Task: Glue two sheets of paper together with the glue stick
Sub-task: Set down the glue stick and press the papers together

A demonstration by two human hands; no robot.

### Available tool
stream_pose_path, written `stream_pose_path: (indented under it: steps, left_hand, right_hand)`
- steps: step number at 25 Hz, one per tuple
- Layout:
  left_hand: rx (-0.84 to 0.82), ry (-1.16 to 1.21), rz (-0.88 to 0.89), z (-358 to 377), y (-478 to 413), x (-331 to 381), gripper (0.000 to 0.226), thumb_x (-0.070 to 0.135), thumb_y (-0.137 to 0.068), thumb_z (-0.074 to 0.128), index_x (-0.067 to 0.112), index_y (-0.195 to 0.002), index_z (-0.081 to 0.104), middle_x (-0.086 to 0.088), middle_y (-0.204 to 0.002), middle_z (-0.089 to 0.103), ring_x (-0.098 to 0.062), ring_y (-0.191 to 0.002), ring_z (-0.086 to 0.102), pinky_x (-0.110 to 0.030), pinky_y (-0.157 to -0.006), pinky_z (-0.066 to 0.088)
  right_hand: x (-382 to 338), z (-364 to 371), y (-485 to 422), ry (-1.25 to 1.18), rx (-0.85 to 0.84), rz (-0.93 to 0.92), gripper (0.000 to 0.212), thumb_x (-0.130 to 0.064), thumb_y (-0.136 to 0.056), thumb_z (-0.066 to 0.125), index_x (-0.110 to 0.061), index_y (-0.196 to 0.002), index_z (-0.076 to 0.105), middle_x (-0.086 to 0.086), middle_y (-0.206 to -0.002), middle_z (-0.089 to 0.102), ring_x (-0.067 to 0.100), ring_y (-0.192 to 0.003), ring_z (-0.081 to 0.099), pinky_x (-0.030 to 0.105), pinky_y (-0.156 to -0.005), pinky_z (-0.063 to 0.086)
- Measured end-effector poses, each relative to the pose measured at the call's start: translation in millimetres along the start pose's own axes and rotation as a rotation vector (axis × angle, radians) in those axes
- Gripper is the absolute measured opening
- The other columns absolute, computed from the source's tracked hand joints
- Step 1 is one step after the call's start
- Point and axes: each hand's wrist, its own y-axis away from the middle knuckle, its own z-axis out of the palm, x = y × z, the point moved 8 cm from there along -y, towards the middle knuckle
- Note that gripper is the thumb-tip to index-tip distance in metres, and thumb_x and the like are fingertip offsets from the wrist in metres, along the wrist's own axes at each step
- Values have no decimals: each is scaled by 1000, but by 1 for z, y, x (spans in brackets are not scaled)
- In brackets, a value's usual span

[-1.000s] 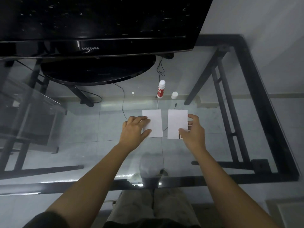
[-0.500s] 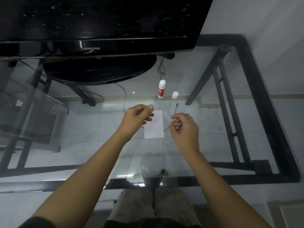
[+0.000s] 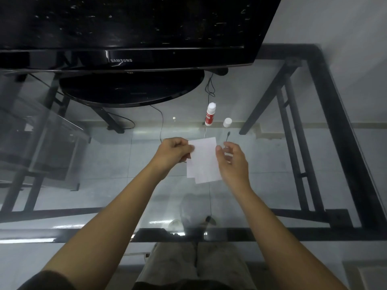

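Two white paper sheets overlap above the glass table (image 3: 272, 185), slightly askew to each other. The held sheet (image 3: 204, 155) is pinched at its upper left corner by my left hand (image 3: 173, 152). My right hand (image 3: 232, 162) is at its right edge, thumb pressed on the paper. A corner of the other sheet (image 3: 191, 173) sticks out at the lower left. The red-and-white glue stick (image 3: 210, 115) stands upright and uncapped beyond the sheets. Its white cap (image 3: 227, 122) stands just to its right.
A black monitor (image 3: 125, 28) on a round stand (image 3: 132, 88) fills the back of the table. Thin black cables (image 3: 161, 124) run over the glass near the sheets. The black table frame (image 3: 335, 114) runs along the right and the front edge.
The right-hand sheet was lifted off the table and brought left over the other sheet. Both hands came together at the middle, and my left hand now pinches a corner.
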Motion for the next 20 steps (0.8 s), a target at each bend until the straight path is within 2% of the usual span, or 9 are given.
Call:
stream_pose_path:
  steps: [2, 4, 5, 7, 12, 15, 18, 20]
  left_hand:
    - [-45, 0, -38, 2, 1, -9, 14, 11, -83, 64, 11, -69, 61, 4, -60, 62, -5, -55, 58, -16, -59, 49]
    - [-15, 38, -87, 1, 0, -25, 8, 11, -84, 62, 10, -76, 62, -2, -73, 64, -12, -65, 61, -20, -62, 50]
    - [23, 54, -104, 0, 0, -32, 5, 11, -85, 61, 9, -80, 63, -4, -78, 64, -15, -71, 62, -23, -65, 51]
    - [107, 54, -92, -4, -4, -40, 3, 10, -85, 62, 10, -83, 63, -3, -75, 61, -17, -72, 61, -24, -67, 53]
    - [287, -64, 1, -11, -24, -33, 9, 13, -82, 67, 19, -84, 62, 1, -69, 61, -9, -66, 62, -13, -60, 52]
    - [333, -217, 49, -10, -32, -30, 9, 15, -81, 68, 16, -88, 62, 1, -68, 62, -10, -64, 61, -15, -62, 49]
    - [368, -318, 77, -7, -34, -32, 10, 15, -82, 67, 12, -91, 64, -2, -72, 63, -14, -67, 59, -11, -61, 43]
    - [383, -358, 96, -7, -35, -31, 11, 14, -83, 66, 9, -93, 64, 0, -72, 61, -11, -66, 57, -8, -60, 40]
  right_hand:
    - [13, 12, -9, -3, -129, 117, 16, -36, -87, 56, -28, -101, 54, -11, -92, 55, -2, -74, 52, 11, -58, 39]
    - [20, 21, -9, -19, -183, 137, 11, -30, -85, 61, -26, -94, 57, -9, -87, 60, 1, -74, 58, 14, -62, 45]
    - [23, 23, -9, -44, -184, 150, 11, -29, -83, 63, -26, -92, 57, -9, -85, 62, 3, -74, 59, 15, -61, 46]
    - [27, 26, -12, -66, -159, 158, 11, -28, -82, 66, -26, -89, 58, -9, -83, 63, 3, -74, 60, 16, -61, 48]
    - [25, 28, -31, -31, -76, 159, 11, -26, -80, 69, -23, -85, 59, -13, -77, 59, 8, -74, 60, 26, -72, 53]
    - [26, 27, -39, 1, -34, 157, 12, -24, -78, 70, -19, -85, 61, -10, -75, 61, 10, -72, 61, 28, -70, 53]
    - [27, 28, -41, 15, -29, 154, 13, -23, -78, 70, -15, -86, 63, -5, -75, 63, 12, -71, 62, 28, -69, 53]
    - [27, 29, -42, 32, -26, 136, 14, -22, -78, 70, -14, -87, 64, -4, -76, 63, 12, -68, 62, 24, -65, 51]
